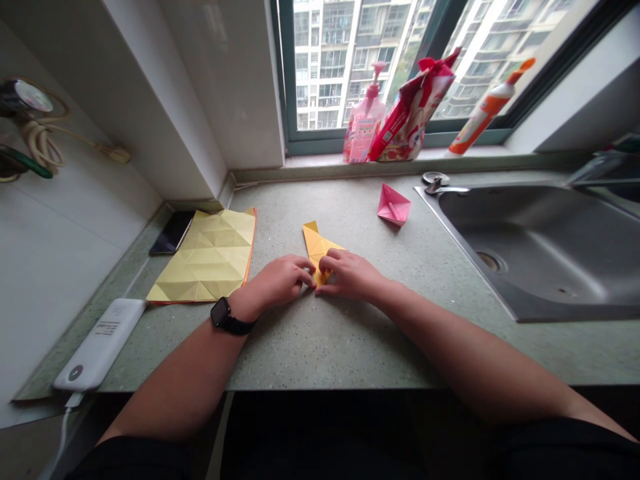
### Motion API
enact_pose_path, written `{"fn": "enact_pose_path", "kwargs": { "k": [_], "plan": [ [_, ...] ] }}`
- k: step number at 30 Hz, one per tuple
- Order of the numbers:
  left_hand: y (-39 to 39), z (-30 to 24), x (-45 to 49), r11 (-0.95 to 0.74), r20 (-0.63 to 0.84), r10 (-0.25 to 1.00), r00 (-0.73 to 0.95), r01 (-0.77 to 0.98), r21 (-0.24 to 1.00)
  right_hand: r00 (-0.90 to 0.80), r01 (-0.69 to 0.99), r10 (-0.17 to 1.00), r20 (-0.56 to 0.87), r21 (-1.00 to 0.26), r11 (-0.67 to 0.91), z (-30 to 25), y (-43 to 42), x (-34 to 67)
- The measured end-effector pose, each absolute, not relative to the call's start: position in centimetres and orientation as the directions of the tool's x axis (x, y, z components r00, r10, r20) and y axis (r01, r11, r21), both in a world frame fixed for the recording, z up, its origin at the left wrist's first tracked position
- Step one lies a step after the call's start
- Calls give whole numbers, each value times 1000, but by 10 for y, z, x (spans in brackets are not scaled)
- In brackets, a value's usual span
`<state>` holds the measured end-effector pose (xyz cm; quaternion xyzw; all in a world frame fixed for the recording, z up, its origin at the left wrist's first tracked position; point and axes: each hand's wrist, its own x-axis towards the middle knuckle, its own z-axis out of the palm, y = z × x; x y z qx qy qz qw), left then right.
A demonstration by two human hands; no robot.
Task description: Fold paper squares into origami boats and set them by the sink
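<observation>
A folded piece of orange-yellow origami paper lies on the speckled counter in front of me, with one pointed flap reaching up and left. My left hand grips its lower left edge with thumb and fingers closed together. From the other side, my right hand pinches the lower part, its curled fingers resting on the paper. Both sets of fingertips nearly meet at the bottom point and partly cover it. Farther back on the right stands a pink folded paper shape.
Creased yellow sheets lie at left, beside a dark phone and a white power bank with a cable. A steel sink is at right. A pink pump bottle, a red bag and an orange bottle line the windowsill.
</observation>
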<state>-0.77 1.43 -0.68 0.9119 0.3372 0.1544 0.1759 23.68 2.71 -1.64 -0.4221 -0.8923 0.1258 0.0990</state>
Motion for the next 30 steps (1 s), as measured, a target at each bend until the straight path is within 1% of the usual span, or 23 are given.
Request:
{"fn": "enact_pose_path", "kwargs": {
  "k": [3,8,17,20,26,30],
  "plan": [
    [15,-7,-8,-712,164,665,728,553,432,-621,726,780,72,-322,608,-17,28,238],
    [14,-6,-8,-708,161,669,726,555,436,-600,726,798,56,-382,573,-19,30,238],
    [14,-8,-7,-714,173,665,726,551,431,-550,757,834,33,-403,515,-22,30,236],
    [14,-8,-7,-719,171,663,729,556,419,-514,786,858,4,-400,472,-19,32,238],
    [14,-7,-8,-732,178,652,737,550,402,-396,864,917,-41,-356,357,-11,39,244],
    [12,-5,-5,-767,216,626,749,541,344,-389,862,920,-50,-373,344,-11,42,247]
  ]
}}
